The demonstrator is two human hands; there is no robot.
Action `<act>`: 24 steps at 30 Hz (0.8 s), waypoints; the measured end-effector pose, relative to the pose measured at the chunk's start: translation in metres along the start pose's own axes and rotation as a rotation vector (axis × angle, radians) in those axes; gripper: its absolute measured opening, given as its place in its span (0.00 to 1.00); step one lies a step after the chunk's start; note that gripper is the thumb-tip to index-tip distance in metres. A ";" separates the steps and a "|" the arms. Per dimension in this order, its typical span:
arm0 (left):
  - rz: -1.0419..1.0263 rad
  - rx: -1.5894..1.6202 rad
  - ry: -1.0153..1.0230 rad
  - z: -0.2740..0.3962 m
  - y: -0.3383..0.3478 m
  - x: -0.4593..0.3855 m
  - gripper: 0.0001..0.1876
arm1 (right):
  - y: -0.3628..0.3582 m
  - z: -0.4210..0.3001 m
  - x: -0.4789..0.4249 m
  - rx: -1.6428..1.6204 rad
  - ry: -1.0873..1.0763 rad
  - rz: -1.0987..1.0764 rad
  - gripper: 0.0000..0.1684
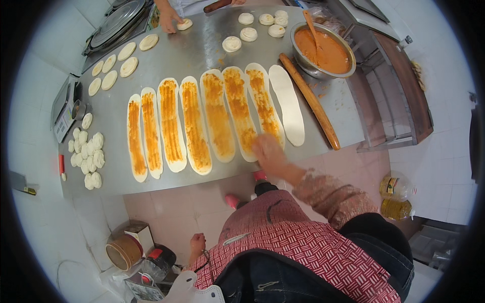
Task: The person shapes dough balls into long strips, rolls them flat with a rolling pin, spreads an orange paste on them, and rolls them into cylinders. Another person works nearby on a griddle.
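Note:
My right hand (268, 152), blurred by motion, is over the near ends of two long dough strips coated with orange paste, the sixth-from-left strip (239, 113) and its right-hand neighbour (264, 102). Its fingers look bent, and whether they hold anything cannot be made out. More paste-smeared dough strips (194, 127) lie side by side to the left. At the right end of the row is a plain white dough strip (288, 108). My left hand (197, 242) hangs low beside my apron, fingers curled, with nothing visible in it.
A wooden rolling pin (310, 102) and a metal bowl (353, 65) of orange paste with a spoon (311, 28) stand right on the steel table (170, 185). Dough balls (87, 151) and flattened rounds (110, 80) lie left. Across the table, another person's hand (168, 19) touches dough.

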State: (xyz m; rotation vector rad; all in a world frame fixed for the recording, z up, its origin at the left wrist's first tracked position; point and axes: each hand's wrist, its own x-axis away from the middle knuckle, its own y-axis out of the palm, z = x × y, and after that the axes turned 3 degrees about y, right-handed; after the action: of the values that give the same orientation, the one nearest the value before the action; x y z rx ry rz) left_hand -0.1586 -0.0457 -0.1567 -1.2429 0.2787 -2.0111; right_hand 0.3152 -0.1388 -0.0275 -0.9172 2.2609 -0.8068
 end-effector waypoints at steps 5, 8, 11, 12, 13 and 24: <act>-0.044 0.000 -0.033 -0.019 0.005 0.007 0.13 | -0.025 0.034 -0.045 0.174 -0.043 -0.063 0.13; -0.163 0.012 -0.038 -0.012 0.005 -0.002 0.13 | -0.035 0.020 -0.005 0.163 -0.122 -0.093 0.11; -0.098 0.018 0.028 0.015 0.022 0.003 0.13 | -0.048 0.044 -0.011 0.127 -0.034 -0.146 0.10; -0.070 0.038 0.043 0.030 0.027 0.009 0.13 | -0.050 0.054 -0.026 0.119 0.016 -0.178 0.10; -0.068 0.086 0.035 0.044 0.032 0.014 0.13 | -0.052 0.068 -0.056 0.095 0.044 -0.058 0.10; 0.030 -0.004 -0.038 -0.006 0.061 -0.032 0.10 | -0.077 0.113 -0.063 0.251 -0.040 -0.079 0.21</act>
State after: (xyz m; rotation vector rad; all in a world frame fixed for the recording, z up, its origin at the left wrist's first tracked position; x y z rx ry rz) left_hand -0.1270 -0.0677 -0.2136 -1.2707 0.2820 -1.9605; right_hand 0.4618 -0.1725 -0.0307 -0.8994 2.0421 -1.0701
